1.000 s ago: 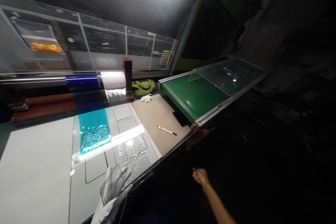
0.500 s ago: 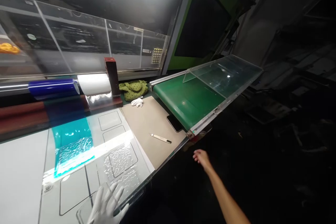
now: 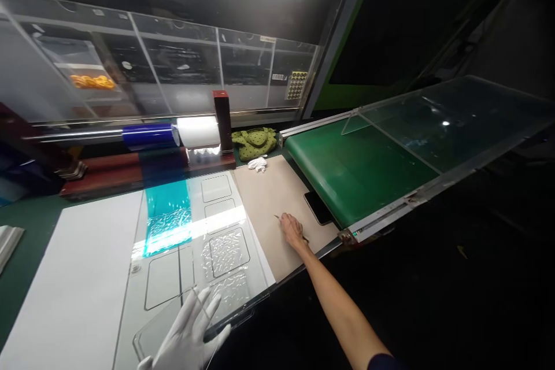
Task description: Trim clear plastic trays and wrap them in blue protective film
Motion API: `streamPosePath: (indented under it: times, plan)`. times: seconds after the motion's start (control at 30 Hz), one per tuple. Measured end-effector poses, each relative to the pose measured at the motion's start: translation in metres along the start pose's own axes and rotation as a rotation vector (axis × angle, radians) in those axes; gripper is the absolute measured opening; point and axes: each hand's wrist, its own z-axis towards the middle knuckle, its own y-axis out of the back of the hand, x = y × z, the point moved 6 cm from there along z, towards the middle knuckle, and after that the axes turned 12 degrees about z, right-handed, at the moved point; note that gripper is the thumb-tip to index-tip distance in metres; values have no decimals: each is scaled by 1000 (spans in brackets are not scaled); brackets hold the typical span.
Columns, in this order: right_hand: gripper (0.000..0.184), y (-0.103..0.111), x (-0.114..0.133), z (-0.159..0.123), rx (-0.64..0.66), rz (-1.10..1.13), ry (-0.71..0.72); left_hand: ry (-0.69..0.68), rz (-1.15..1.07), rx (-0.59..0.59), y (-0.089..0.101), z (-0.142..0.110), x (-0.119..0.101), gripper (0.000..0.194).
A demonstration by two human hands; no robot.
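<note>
My left hand (image 3: 191,329), in a white glove, is at the bottom of the view with its fingers stretched along a clear panel with rounded corners (image 3: 151,324). The panel is tilted and reaches out to the left of the hand. My bare right hand (image 3: 291,228) rests on the brown board (image 3: 264,202), its fingers closed over a slim craft knife (image 3: 276,217). Only the blade tip and the rear end of the knife show. Below the left hand's panel lies a clear sheet with dark rounded outlines (image 3: 162,283).
Blue film (image 3: 147,136) and white film (image 3: 198,131) rolls sit on a rod, with a teal strip (image 3: 169,219) drawn over the sheet. A green conveyor (image 3: 355,167) with a clear cover stands right. Beside it are a phone (image 3: 318,208), white cloth (image 3: 258,164) and green bag (image 3: 255,143).
My right hand has come from the dark area beside the table onto the brown board and closed over the craft knife. The left hand keeps the clear panel. The camera view has swung.
</note>
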Motion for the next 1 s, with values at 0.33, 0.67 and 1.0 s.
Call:
streamPosePath:
  times: [0.33, 0.67, 1.0]
  plan:
    - [40, -26, 130, -180, 734, 419, 244, -243, 720, -122, 55, -33, -46, 107]
    - [72, -57, 192, -276, 756, 303, 481, -365, 852, -1, 68, -89, -81, 109]
    - [70, -75, 201, -303, 819, 250, 519, -395, 832, 8, 79, -117, -87, 108]
